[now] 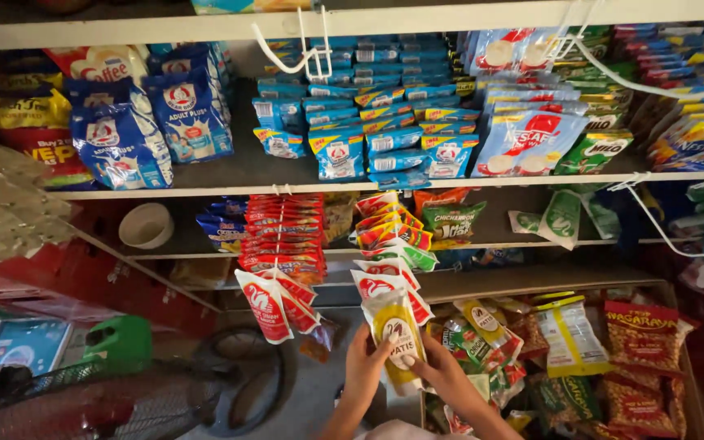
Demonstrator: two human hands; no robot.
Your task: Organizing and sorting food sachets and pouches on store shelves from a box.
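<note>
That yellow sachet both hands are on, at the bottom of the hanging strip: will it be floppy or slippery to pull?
The yellow sachet probably flexes: a thin pouch hanging from a strip. Its glossy film looks slippery. Left hand and right hand pinch its edges, so it seems light.

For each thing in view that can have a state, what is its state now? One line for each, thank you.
Yellow sauce sachet: hanging at the bottom of a strip, held by both hands.
Left hand: fingers closed on the sachet's left edge.
Right hand: fingers on the sachet's right edge.
Red sachet strip: hanging, untouched.
White bowl: upright on the shelf.
Blue milk powder bags: standing, sealed.
</note>
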